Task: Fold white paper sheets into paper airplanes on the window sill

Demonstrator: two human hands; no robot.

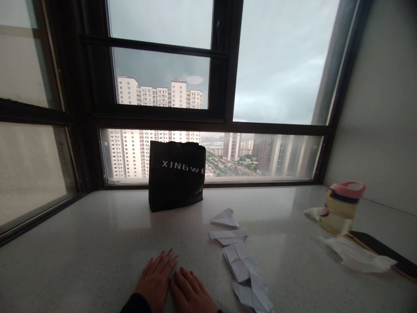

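Note:
Both hands rest palm down on the pale speckled sill (81,243), side by side with their thumb sides close together. My left hand (157,278) has its fingers stretched forward and holds nothing. My right hand (190,291) lies flat just beside it, also without anything in it. Right of the hands runs a row of folded white paper pieces: a triangular one (225,218) farthest off, a flat winged one (229,236) nearer, a creased square one (237,262), and another folded piece (253,291) closest to me, overlapping the square.
A black paper bag (177,178) with white lettering stands by the window. On the right are a pink-lidded bottle (340,211) with yellowish liquid, crumpled white tissues (360,255) and a dark phone (381,250). Dark window frames (211,126) border the sill, and a wall (378,130) closes the right side.

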